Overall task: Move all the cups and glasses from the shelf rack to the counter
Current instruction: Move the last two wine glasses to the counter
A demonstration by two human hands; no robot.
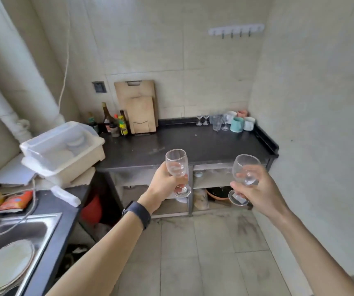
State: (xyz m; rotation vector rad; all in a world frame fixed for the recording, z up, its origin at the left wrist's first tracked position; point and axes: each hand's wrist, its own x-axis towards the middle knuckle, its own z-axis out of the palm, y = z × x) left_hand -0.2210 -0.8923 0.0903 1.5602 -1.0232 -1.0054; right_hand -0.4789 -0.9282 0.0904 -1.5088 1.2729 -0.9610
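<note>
The left hand [165, 184] is gripping a narrow stemmed glass [175, 165], its fingers curling around the lower bowl and stem. It is holding the glass roughly upright in the air, just short of the near edge of the dark bench [182, 146]. The right hand [257, 189] is pinching a rounder stemmed glass [246, 169] around the bottom of its bowl, with the foot showing below the fingers. This glass is tilting slightly and is also hanging in the air in front of the bench. A dark watch [138, 213] is sitting on the left wrist. In the far right corner of the bench, 2 small stemmed glasses [202, 120] are standing beside several clear glasses [216, 122]. Next to those are standing a teal cup [237, 124], 2 white cups [249, 123] and a pink cup [242, 113]. Along the back wall, 2 wooden cutting boards [137, 107] are leaning upright, with a group of bottles [116, 122] standing just left of them. A pale plastic bin [65, 146] is resting at the bench's left end. At the lower left, a plate [5, 265] is lying in a steel sink [22, 229].
</note>
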